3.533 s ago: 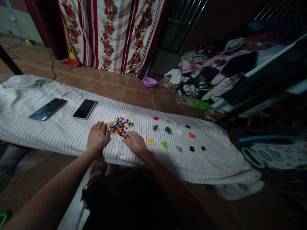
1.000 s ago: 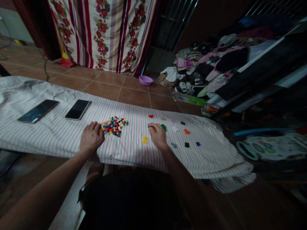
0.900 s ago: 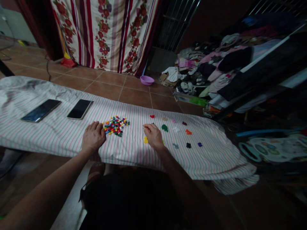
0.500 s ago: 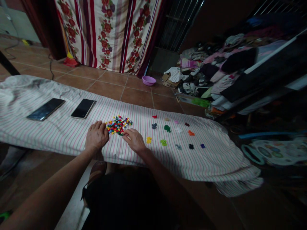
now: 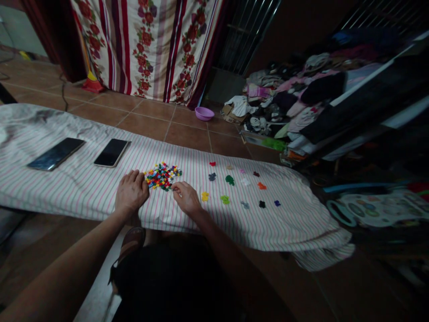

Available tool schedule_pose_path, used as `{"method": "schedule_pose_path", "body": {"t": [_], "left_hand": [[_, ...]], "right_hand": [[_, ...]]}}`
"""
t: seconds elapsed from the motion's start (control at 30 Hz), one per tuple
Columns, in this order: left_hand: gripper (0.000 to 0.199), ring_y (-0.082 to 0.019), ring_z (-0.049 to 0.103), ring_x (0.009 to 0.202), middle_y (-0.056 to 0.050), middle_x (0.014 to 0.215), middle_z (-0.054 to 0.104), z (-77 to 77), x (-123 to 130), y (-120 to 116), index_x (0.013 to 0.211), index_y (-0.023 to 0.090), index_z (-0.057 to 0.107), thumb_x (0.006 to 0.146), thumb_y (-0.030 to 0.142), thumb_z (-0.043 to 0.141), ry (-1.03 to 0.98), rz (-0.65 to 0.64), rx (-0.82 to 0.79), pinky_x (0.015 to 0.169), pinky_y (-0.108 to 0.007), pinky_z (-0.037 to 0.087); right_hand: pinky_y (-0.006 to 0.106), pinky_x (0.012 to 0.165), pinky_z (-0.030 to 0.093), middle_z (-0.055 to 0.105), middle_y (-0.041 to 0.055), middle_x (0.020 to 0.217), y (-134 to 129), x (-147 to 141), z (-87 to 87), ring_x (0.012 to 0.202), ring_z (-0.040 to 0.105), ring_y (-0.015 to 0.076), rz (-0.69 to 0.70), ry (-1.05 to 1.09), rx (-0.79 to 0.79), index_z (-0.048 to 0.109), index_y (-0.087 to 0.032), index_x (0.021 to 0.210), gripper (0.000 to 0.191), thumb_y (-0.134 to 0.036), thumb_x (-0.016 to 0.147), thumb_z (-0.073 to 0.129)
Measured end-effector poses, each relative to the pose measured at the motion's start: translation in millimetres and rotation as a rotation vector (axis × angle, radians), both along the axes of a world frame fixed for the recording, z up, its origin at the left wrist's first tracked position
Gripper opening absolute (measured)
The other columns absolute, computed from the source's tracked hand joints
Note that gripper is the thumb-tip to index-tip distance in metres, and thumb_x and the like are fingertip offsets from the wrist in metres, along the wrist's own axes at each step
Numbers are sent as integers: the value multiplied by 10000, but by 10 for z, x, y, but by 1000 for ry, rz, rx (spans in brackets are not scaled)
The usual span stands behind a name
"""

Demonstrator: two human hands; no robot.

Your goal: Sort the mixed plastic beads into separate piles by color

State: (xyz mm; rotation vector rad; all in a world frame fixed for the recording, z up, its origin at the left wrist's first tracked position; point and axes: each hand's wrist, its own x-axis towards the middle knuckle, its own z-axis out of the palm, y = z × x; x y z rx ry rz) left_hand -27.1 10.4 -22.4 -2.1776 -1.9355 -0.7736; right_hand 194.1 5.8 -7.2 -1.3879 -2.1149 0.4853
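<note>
A heap of small multicoloured pieces (image 5: 162,176) lies on the striped cloth. My left hand (image 5: 132,190) rests flat on the cloth at the heap's left edge, fingers stretched out. At the heap's lower right, my right hand (image 5: 186,197) has its thumb and fingertips pinched together; anything between them is too small to make out. Farther right, small one-colour groups are spread in rows, among them dark green (image 5: 229,180), yellow (image 5: 205,196), lime green (image 5: 225,199), orange (image 5: 262,186), black (image 5: 262,204) and blue (image 5: 277,203).
Two phones, a larger one (image 5: 56,154) and a smaller one (image 5: 111,153), lie left of the hands. Beyond the cloth-covered surface (image 5: 187,221), a purple basin (image 5: 204,113) stands on the tiled floor. Clothes (image 5: 298,98) are piled at the back right.
The whole view has shifted slightly, moving the scene to the left. My right hand's fingers have drawn back a little from the heap; my left hand stays beside it.
</note>
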Motion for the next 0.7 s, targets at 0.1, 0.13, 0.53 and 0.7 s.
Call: {"method": "schedule_pose_path", "body": {"t": [0.1,0.13,0.53,0.7], "left_hand": [[384,-323,526,1287,-182,1294,628,7,-1,-3,1158,138,613,924,290,349,-2,1,8,1091,-506,373],[383,-321,529,1284,-179,1291,630,12,0,-5,1155,142,614,924,292,347,-2,3,10,1093,-503,372],[378,-325,535,1260,-172,1263,639,12,-10,-1,1148,160,616,897,301,372,-29,-12,22,1077,-514,374],[388,-325,536,1254,-184,1270,631,16,-10,-2,1125,150,613,907,317,340,-29,-13,12,1073,-505,379]], "right_hand": [[276,782,527,667,24,973,17,44,-20,858,635,162,-42,99,-14,705,-258,998,275,-107,848,530],[273,779,530,668,26,968,28,63,-25,864,640,162,-50,135,-16,713,-256,981,266,-116,850,529],[276,771,550,702,22,911,112,494,-59,776,654,141,-227,436,-50,730,-220,921,243,-195,780,534],[277,753,544,712,26,910,126,644,-56,756,656,147,-285,442,-24,730,-222,949,241,-263,789,555]]}}
